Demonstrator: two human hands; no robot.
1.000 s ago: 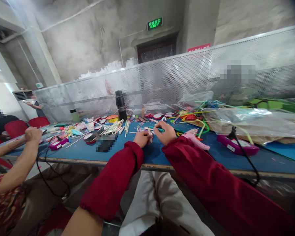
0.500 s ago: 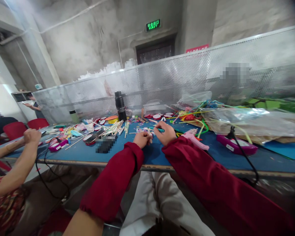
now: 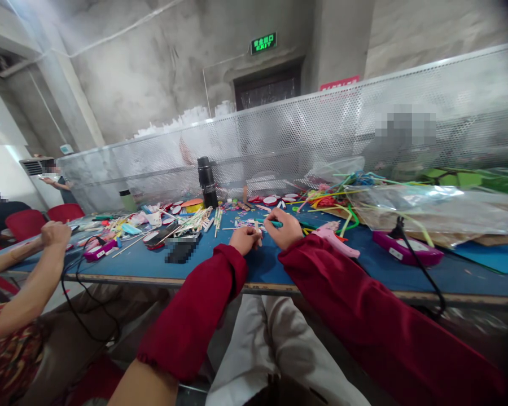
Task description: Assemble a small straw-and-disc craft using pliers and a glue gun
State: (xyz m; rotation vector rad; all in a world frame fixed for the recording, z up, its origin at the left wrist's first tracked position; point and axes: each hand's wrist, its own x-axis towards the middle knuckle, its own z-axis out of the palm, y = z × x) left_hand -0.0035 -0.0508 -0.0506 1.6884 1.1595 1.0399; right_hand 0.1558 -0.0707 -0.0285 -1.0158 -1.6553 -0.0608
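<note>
My left hand (image 3: 244,241) is closed, its thumb and fingers pinching a small pale flat stick (image 3: 259,234) just above the blue table (image 3: 266,273). My right hand (image 3: 288,228) has its fingers wrapped round a teal pen-like tool (image 3: 275,224). The tool's tip points left toward the pale stick; whether the two touch I cannot tell. Red sleeves cover both my forearms. Beyond my hands lie small coloured bits (image 3: 241,221) and a pair of white-tipped pieces (image 3: 281,204).
Left of my hands are a dark phone-like slab (image 3: 182,249), a heap of pale sticks (image 3: 198,220) and a black thermos (image 3: 207,183). To the right lie a pink glue gun (image 3: 336,241) and a purple box (image 3: 406,248) with a cable. Another person's hands (image 3: 56,232) are at far left.
The pale stick in my left hand has tilted more upright and shows longer. My right hand and the teal tool have hardly moved.
</note>
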